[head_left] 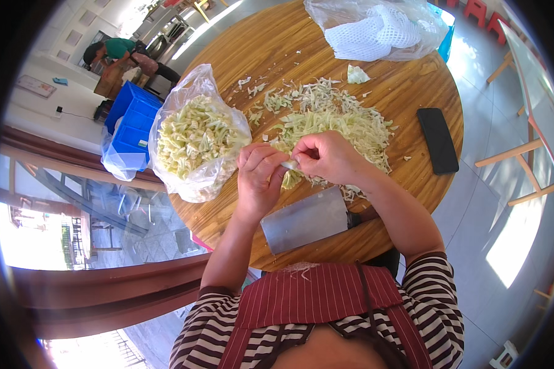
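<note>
Over the near middle of the table, my left hand (258, 175) and my right hand (329, 157) meet with fingers pinched. Between them is a small pale cauliflower piece (290, 165), mostly covered by the fingers. Just beyond lies a wide heap of pale green and white cauliflower bits (338, 126). A clear plastic bag (243, 120) to the left of my left hand stands open, full of cauliflower florets (194, 135). Below my hands a broad cleaver (305, 222) lies flat, its dark handle pointing right under my right forearm.
The round wooden table (258, 46) carries a black phone (437, 141) at right, a whitish chunk (357, 74), and a plastic bag with white foam netting (375, 34) at the far edge. Blue crates (132, 123) stand beyond the left side. Another person (126, 55) bends over in the background.
</note>
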`<action>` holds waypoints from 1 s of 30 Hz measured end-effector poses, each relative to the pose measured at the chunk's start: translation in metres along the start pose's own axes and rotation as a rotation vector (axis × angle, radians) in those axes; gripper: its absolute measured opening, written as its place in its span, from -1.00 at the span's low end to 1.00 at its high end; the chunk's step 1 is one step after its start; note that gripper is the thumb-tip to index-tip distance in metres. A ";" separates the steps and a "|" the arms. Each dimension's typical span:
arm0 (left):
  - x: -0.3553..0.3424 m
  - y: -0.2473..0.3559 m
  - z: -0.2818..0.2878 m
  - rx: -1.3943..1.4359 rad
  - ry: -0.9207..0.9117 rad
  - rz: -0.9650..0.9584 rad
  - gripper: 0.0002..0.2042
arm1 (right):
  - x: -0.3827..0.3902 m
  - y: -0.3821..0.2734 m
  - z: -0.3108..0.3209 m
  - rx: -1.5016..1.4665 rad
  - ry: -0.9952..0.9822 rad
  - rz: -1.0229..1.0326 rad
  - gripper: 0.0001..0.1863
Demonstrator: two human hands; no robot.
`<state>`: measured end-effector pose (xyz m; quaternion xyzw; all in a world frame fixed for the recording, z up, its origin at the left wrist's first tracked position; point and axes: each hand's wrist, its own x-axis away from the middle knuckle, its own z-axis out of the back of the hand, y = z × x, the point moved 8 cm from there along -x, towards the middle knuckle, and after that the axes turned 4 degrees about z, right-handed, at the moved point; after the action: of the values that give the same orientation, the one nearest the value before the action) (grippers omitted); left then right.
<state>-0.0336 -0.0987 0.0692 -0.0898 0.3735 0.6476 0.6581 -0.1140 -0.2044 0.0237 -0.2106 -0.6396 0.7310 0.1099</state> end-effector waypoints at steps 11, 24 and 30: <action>0.024 -0.057 0.001 1.235 0.319 0.488 -0.79 | -0.002 0.013 0.059 -0.278 0.430 -0.065 -0.91; 0.001 -0.013 0.004 0.093 0.077 0.074 -0.73 | 0.001 0.003 0.000 -0.076 -0.078 -0.112 -0.79; -0.004 -0.001 0.006 -0.057 0.022 -0.046 -0.71 | 0.000 0.006 0.000 -0.047 -0.112 -0.125 -0.83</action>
<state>-0.0300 -0.0981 0.0757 -0.1245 0.3599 0.6417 0.6658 -0.1129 -0.2051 0.0180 -0.1313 -0.6737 0.7182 0.1144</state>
